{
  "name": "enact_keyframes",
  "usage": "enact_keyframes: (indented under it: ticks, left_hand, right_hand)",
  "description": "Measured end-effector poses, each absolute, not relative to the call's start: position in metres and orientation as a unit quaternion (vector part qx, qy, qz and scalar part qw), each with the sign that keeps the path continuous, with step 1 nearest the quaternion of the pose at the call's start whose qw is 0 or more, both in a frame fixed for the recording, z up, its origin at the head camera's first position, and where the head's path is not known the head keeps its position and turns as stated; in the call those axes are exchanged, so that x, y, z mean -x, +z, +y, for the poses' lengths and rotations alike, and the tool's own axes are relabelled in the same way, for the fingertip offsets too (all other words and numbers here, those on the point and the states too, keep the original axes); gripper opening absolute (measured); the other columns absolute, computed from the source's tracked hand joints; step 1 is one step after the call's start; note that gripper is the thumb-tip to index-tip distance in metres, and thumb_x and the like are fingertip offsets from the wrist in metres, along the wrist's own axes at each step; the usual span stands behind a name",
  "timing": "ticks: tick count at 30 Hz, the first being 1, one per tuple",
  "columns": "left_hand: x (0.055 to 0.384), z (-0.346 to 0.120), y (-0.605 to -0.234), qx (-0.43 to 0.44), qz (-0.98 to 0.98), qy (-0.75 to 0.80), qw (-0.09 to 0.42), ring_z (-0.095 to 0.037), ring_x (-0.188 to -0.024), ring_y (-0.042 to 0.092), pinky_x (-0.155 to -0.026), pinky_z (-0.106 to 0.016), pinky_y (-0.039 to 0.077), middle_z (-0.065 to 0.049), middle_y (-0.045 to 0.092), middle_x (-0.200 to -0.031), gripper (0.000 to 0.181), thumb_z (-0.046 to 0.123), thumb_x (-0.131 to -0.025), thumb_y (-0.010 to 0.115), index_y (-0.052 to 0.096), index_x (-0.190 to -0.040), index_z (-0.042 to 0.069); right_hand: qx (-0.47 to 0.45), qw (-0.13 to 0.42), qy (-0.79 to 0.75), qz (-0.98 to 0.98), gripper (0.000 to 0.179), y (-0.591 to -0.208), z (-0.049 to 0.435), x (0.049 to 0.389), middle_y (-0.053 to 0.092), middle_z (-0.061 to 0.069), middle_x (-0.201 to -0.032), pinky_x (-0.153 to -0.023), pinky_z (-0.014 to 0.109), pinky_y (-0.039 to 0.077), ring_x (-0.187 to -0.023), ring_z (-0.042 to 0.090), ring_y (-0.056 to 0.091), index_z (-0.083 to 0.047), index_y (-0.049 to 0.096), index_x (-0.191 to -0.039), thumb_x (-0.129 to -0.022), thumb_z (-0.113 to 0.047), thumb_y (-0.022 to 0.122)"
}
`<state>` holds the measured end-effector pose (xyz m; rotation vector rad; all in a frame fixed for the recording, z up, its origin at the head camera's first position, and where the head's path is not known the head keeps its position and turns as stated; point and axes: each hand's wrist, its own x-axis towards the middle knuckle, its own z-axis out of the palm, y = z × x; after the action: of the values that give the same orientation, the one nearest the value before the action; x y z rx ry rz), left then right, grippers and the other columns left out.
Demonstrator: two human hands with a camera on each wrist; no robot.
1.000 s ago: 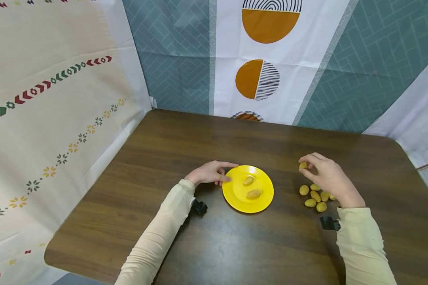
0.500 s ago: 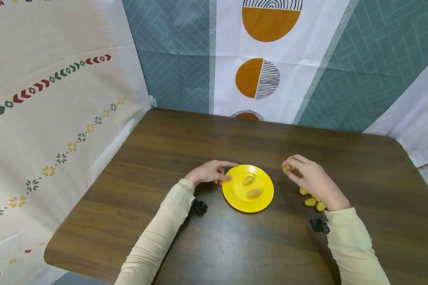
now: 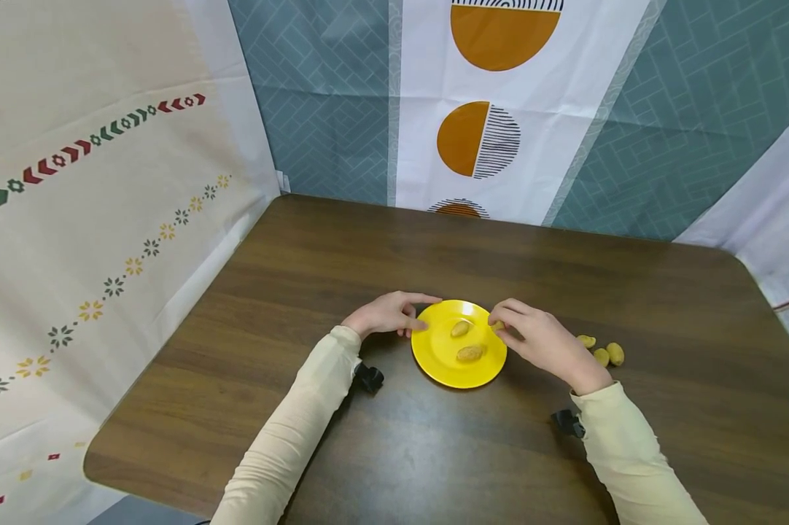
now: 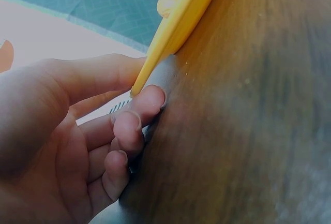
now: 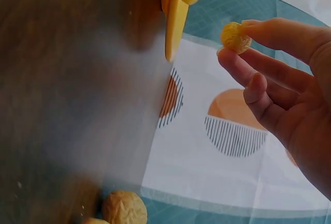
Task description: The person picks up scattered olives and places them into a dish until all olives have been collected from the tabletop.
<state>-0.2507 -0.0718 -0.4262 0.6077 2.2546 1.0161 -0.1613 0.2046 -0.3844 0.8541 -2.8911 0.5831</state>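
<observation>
A yellow plate [image 3: 440,364] lies on the wooden table with two small wrinkled potatoes, a smaller potato [image 3: 460,329] and a longer brownish potato [image 3: 470,354]. My left hand [image 3: 384,315] pinches the plate's left rim, thumb over it; the left wrist view shows the other fingers curled beside and below the edge. My right hand [image 3: 548,343] holds another small yellow potato [image 5: 235,38] between thumb and fingertips, above the plate's right rim. That potato is mostly hidden by the fingers in the head view.
More loose potatoes [image 3: 615,354] lie on the table [image 3: 342,248] to the right, some hidden behind the right hand and forearm. Patterned cloths [image 3: 329,109] hang behind and beside the table. Each wrist carries a small black camera [image 3: 370,378].
My right hand has moved left from above the loose potatoes to the plate's right rim, carrying the potato. The left hand has stayed on the plate's rim.
</observation>
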Motion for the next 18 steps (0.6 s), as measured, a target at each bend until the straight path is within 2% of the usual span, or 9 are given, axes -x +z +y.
enact_keyframes:
  ticks: [10, 18]
  left_hand:
    - [0.25, -0.071, -0.425, -0.224, 0.848, 0.378, 0.295, -0.015, -0.059, 0.052, -0.06, -0.023, 0.048, -0.003, 0.056, -0.068, 0.056, 0.022, -0.091, 0.067, 0.048, -0.143, 0.03]
    - [0.248, -0.071, -0.426, -0.225, 0.845, 0.386, 0.294, -0.015, -0.058, 0.052, -0.06, -0.023, 0.048, -0.004, 0.056, -0.068, 0.056, 0.021, -0.091, 0.067, 0.048, -0.143, 0.029]
  right_hand:
    - [-0.302, -0.011, 0.181, -0.936, 0.022, -0.391, 0.202, 0.161, 0.062, 0.005, -0.103, -0.077, 0.029, 0.058, -0.08, 0.013, 0.059, -0.008, 0.066, -0.103, -0.083, -0.003, 0.073]
    - [-0.314, -0.015, 0.178, -0.932, 0.022, -0.395, 0.201, 0.161, 0.064, 0.004, -0.101, -0.074, 0.027, 0.057, -0.078, 0.011, 0.058, -0.008, 0.066, -0.102, -0.082, -0.003, 0.074]
